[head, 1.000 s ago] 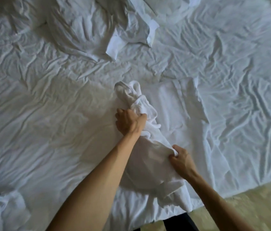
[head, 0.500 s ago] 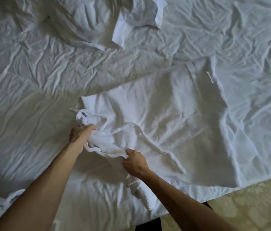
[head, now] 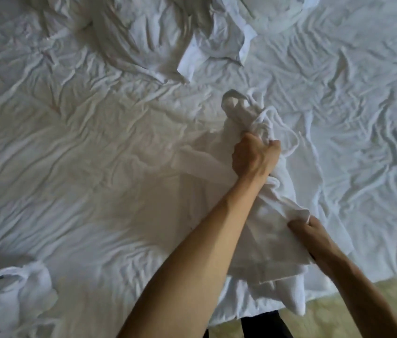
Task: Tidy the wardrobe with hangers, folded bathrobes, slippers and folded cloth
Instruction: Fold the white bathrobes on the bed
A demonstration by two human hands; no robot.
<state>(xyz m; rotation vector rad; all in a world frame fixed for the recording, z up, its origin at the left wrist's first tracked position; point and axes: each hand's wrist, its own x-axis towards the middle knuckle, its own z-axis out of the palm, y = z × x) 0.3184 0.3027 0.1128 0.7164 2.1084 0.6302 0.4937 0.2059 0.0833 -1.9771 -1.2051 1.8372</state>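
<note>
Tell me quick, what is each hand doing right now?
Left hand: fist closed, gripping the bunched upper part of the white bathrobe.
Right hand: fingers curled, gripping the same bathrobe lower down.

bathrobe [head: 273, 215]: plain white | bed sheet [head: 95, 167]: white, creased | bundle at lower left [head: 9, 296]: white | floor [head: 363, 301]: pale yellow-green, faintly mottled

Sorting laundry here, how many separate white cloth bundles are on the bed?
3: one robe gripped by left hand and right hand; a pile at top; a bundle bottom left. Others may lie out of frame.
</note>
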